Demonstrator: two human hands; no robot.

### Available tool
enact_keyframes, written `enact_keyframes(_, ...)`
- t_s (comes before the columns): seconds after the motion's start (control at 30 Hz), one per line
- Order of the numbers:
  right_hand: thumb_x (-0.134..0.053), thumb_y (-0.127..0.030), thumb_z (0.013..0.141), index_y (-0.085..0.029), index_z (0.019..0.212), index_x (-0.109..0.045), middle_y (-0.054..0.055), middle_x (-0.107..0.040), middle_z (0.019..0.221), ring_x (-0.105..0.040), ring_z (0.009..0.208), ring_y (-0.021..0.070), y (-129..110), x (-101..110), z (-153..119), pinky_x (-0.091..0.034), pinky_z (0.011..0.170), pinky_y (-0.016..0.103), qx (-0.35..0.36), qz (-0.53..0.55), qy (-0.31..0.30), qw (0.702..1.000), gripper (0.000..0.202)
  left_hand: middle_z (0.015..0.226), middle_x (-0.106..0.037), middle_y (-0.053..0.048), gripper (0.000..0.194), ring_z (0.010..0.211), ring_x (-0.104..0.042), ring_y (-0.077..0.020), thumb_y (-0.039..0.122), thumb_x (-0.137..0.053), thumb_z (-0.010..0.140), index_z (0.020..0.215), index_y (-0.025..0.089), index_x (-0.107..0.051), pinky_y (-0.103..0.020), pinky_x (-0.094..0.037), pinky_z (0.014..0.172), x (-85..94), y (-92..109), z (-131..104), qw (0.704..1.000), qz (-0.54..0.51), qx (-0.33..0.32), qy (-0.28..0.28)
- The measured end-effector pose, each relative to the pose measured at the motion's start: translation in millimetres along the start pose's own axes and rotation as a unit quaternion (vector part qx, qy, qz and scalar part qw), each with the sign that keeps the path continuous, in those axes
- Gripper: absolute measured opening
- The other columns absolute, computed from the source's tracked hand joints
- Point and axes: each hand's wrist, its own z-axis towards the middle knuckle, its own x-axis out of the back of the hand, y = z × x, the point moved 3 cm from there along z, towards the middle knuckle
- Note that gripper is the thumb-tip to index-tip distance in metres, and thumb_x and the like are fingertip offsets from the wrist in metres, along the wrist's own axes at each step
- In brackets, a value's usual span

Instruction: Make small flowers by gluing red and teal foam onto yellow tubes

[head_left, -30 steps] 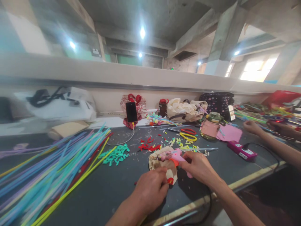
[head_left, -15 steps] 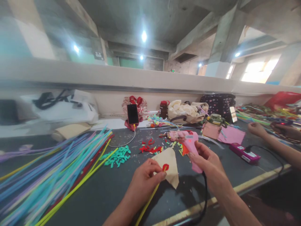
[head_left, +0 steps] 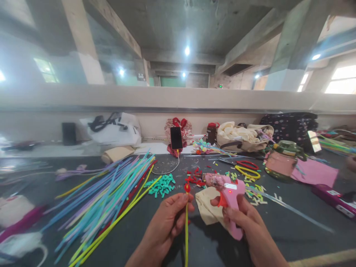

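My left hand [head_left: 171, 217] pinches a yellow stem [head_left: 186, 237] just under its small red tip [head_left: 187, 187], holding it upright. My right hand [head_left: 246, 218] is wrapped round the handle of a pink glue gun [head_left: 233, 193], a finger by its orange trigger [head_left: 222, 200]. The gun's nozzle points left, a little above and to the right of the red tip, apart from it in the picture. Below the gun lies a cream cloth [head_left: 207, 207]. Red bits [head_left: 196, 177] lie behind the nozzle, and teal bits [head_left: 162, 185] are further left.
Long coloured stems [head_left: 105, 207] spread over the left of the dark table. Scissors [head_left: 247, 168] lie behind the gun. A phone [head_left: 176, 138] stands at the back on a white cable. A jar [head_left: 280, 161], pink sheet [head_left: 317, 172] and purple power strip [head_left: 333, 200] are at the right.
The view has swung left. My left hand has turned the stem upright, red tip on top. My right hand has closed further round the glue gun's handle, with a finger now at the trigger.
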Motion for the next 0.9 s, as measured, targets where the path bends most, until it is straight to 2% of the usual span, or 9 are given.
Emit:
enact_keyframes(0.1,-0.064,-0.026,0.063,-0.017,0.091,-0.062,0.005,-0.066,0.081,-0.060,0.077,0.0205,6.9,-3.8,-2.4,-0.045,0.068,0.027,0.000,0.007,0.026,1.000,0.029,0.051,-0.058,0.001,0.015,0.031,-0.033,0.0003,0.025,-0.063,0.064,0.071,0.012,-0.063,-0.011,-0.021,0.029,3.0,-0.8,-0.9,1.000,-0.026,0.006,0.009)
enact_keyframes(0.17,-0.065,-0.028,0.062,-0.016,0.090,-0.062,0.008,-0.067,0.088,-0.060,0.082,0.0231,9.0,-5.1,-2.8,-0.045,0.073,0.030,0.008,-0.006,0.037,0.999,0.031,0.054,-0.059,0.000,0.015,0.033,-0.036,-0.0005,0.023,-0.063,0.063,0.073,0.011,-0.064,-0.011,-0.024,0.030,3.5,-0.4,-1.4,0.999,-0.046,0.007,0.010)
enact_keyframes(0.37,-0.063,-0.033,0.065,-0.017,0.087,-0.063,0.007,-0.067,0.083,-0.060,0.075,0.0210,8.4,-7.8,-5.4,-0.046,0.067,0.029,0.036,-0.067,0.018,0.997,0.027,0.057,-0.058,0.000,0.016,0.036,-0.039,-0.0005,0.016,-0.064,0.063,0.078,0.012,-0.062,-0.009,-0.027,0.030,4.3,0.6,-1.0,0.993,-0.111,0.015,-0.019)
enact_keyframes(0.5,-0.059,-0.038,0.070,-0.017,0.083,-0.064,0.006,-0.066,0.080,-0.059,0.075,0.0208,8.9,-4.9,-9.4,-0.046,0.068,0.027,0.068,-0.165,0.009,0.984,0.026,0.057,-0.060,0.000,0.014,0.031,-0.036,0.0008,0.021,-0.061,0.068,0.080,0.014,-0.060,-0.008,-0.024,0.027,6.2,-1.2,-0.5,0.992,-0.119,0.029,0.001)
enact_keyframes(0.63,-0.058,-0.042,0.070,-0.018,0.090,-0.064,0.008,-0.065,0.091,-0.059,0.080,0.0222,13.1,-3.9,-13.5,-0.046,0.070,0.027,0.062,-0.191,-0.001,0.980,0.033,0.054,-0.059,0.001,0.011,0.032,-0.039,0.0012,0.020,-0.063,0.066,0.073,0.013,-0.060,-0.007,-0.026,0.030,6.4,-2.7,-0.7,0.994,-0.104,0.022,0.006)
enact_keyframes(0.7,-0.059,-0.043,0.068,-0.018,0.091,-0.063,0.009,-0.065,0.091,-0.061,0.074,0.0210,14.5,-6.4,-15.6,-0.048,0.064,0.026,0.053,-0.173,0.010,0.983,0.035,0.051,-0.058,0.001,0.011,0.033,-0.040,0.0012,0.020,-0.064,0.065,0.064,0.012,-0.058,-0.007,-0.026,0.030,6.6,-3.4,-0.3,0.997,-0.077,0.008,0.001)
enact_keyframes(0.8,-0.061,-0.045,0.066,-0.017,0.084,-0.063,0.007,-0.066,0.075,-0.058,0.057,0.0154,14.3,-11.4,-18.5,-0.046,0.050,0.021,0.054,-0.146,0.055,0.986,0.034,0.041,-0.054,0.003,0.019,0.028,-0.036,0.0011,0.025,-0.062,0.068,0.057,0.012,-0.056,-0.008,-0.023,0.028,7.2,-4.3,0.9,1.000,-0.007,-0.017,-0.007)
enact_keyframes(0.9,-0.062,-0.045,0.064,-0.016,0.078,-0.064,0.005,-0.064,0.062,-0.053,0.049,0.0119,13.1,-15.2,-20.0,-0.043,0.043,0.018,0.060,-0.141,0.079,0.985,0.032,0.035,-0.051,0.004,0.021,0.024,-0.033,0.0005,0.029,-0.061,0.068,0.056,0.012,-0.054,-0.009,-0.020,0.026,8.4,-4.0,1.7,0.999,0.035,-0.039,0.007)
